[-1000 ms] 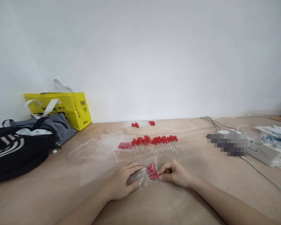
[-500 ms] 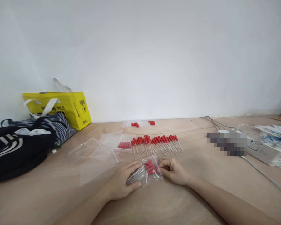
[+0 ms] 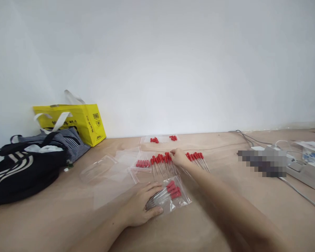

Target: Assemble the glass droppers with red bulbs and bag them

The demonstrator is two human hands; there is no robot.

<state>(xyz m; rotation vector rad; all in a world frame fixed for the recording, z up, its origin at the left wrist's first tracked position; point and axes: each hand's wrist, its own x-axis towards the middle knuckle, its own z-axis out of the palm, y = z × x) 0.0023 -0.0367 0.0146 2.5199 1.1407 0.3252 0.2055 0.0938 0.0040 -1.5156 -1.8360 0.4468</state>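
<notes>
Clear plastic bag (image 3: 172, 203) with red-bulbed droppers (image 3: 166, 192) inside is lying on the table (image 3: 168, 234), and the left hand (image 3: 141, 203) is grasping it round the stem end. Right hand (image 3: 180, 158) is sitting at the loose droppers (image 3: 161, 159) just behind; can't tell if it's pinching one. Stems (image 3: 157, 198) are looking like thin glass or hard plastic, so probably light, stiff, slippery, maybe breakable tbh. Bulbs (image 3: 175, 192) are looking soft and grippy, so that's likely the end worth holding.

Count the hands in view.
2: the left hand on a clear zip bag of red-bulbed droppers, the right hand at the row of droppers beyond. No other hand shows.
</notes>
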